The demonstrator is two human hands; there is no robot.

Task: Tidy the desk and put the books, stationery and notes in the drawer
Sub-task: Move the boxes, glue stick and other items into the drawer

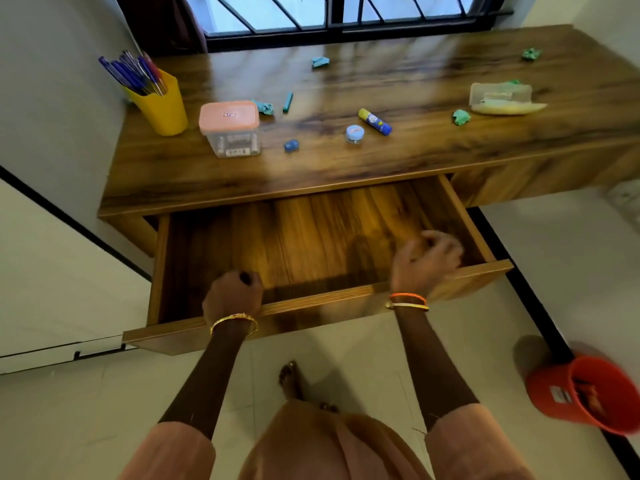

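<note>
The wooden drawer (pixel 450 216) stands pulled out below the desk top (pixel 311 174), and its inside is bare. My left hand (pixel 232 294) is closed over the drawer's front edge. My right hand (pixel 427 261) hovers blurred above the drawer's right front corner, fingers loosely curled, holding nothing that I can see. On the desk lie a yellow cup of blue pens (pixel 161 102), a clear box with a pink lid (pixel 230 128), a glue stick (pixel 375 121), a small blue-lidded jar (pixel 355 134), a blue sharpener (pixel 291 145), a teal marker (pixel 287 102) and several crumpled green notes (pixel 461 116).
A clear plastic container on its side (pixel 500 95) lies at the desk's right. A red bucket (pixel 585 393) stands on the tiled floor to my right. A barred window (pixel 346 15) runs behind the desk. A white wall is at the left. My foot (pixel 292 379) is below the drawer.
</note>
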